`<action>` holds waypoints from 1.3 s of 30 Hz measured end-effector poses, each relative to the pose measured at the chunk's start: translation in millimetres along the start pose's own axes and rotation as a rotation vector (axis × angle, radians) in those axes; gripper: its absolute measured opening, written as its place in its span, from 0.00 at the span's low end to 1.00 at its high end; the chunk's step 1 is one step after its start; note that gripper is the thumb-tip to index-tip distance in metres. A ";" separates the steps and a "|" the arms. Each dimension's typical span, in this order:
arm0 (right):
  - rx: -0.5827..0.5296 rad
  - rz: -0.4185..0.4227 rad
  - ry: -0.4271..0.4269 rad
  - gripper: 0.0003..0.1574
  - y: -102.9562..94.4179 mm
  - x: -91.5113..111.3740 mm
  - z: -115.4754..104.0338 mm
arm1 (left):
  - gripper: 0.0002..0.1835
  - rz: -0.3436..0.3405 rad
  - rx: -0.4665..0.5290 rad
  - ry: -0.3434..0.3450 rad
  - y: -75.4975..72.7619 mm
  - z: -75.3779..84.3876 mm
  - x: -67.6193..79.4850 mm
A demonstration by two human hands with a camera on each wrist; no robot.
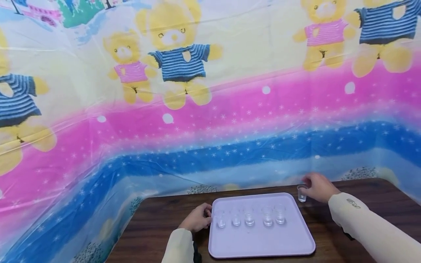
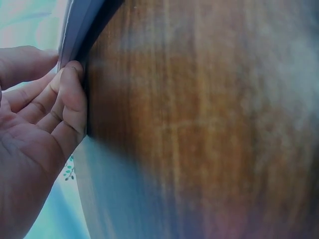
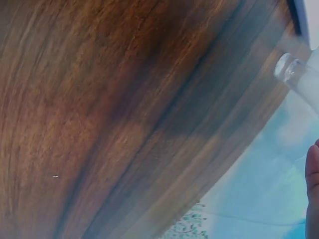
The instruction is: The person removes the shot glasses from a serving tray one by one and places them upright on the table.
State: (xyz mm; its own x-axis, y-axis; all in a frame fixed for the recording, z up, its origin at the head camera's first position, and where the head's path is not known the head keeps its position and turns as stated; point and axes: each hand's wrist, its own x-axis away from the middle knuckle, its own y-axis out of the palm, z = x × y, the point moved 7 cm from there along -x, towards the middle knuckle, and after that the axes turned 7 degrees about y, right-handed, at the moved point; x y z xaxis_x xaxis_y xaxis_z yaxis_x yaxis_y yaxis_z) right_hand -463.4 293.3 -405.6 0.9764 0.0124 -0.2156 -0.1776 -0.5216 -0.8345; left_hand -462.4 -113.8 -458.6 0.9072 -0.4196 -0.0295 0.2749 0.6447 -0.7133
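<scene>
The left arm (image 1: 179, 245) extended forward in its sleeve; the left hand (image 1: 197, 218) pinched, thumb (image 2: 27, 64) nearly straight, fingers (image 2: 73, 102) bent, palm showing in the left wrist view; the right arm (image 1: 378, 230) stretched farther forward, slanting inward; the right hand (image 1: 319, 188) pointed leftward, thumb and fingers pinching.

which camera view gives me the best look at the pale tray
The head view: the tray shows all four corners there, with a row of small glasses on it. The left wrist view has only part of the tray's edge, at the left hand; the right wrist view, just a bit at the upper right.
</scene>
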 end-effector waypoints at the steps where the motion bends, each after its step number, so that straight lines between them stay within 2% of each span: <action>1: -0.006 -0.002 -0.015 0.23 -0.2 1.2 -1.2 | 0.17 -0.003 0.003 -0.002 0.8 -0.7 0.0; 7: -0.042 -0.037 -0.079 0.16 3.8 11.4 -19.5 | 0.17 0.006 -0.009 0.004 1.3 -1.8 -0.4; 13: -0.031 -0.130 -0.141 0.16 16.1 24.1 -53.1 | 0.18 -0.006 -0.016 -0.002 1.8 -2.5 -2.0; 16: -0.012 -0.175 -0.212 0.17 22.1 29.5 -71.0 | 0.18 -0.002 -0.020 -0.008 1.3 -2.8 -2.5; 20: 0.006 -0.229 -0.251 0.21 32.5 35.1 -85.1 | 0.19 0.002 -0.028 -0.013 1.7 -2.5 -2.8; 24: 0.012 -0.255 -0.263 0.20 38.3 38.3 -91.7 | 0.19 0.005 -0.045 -0.021 3.5 -3.0 -2.8; 32: 0.041 -0.242 -0.288 0.17 44.0 36.0 -94.9 | 0.19 0.007 -0.041 -0.016 1.8 -1.2 -1.1; 39: 0.066 -0.234 -0.217 0.16 38.9 32.9 -87.5 | 0.19 0.005 -0.037 -0.011 2.1 -1.5 -2.4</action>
State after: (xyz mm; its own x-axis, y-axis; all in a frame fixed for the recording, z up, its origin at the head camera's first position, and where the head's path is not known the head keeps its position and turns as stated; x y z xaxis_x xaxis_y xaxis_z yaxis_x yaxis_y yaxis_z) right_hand -427.5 198.8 -400.8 0.9438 0.3110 -0.1114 0.0340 -0.4270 -0.9036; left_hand -464.5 -112.5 -461.1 0.9121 -0.4092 -0.0250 0.2590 0.6225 -0.7386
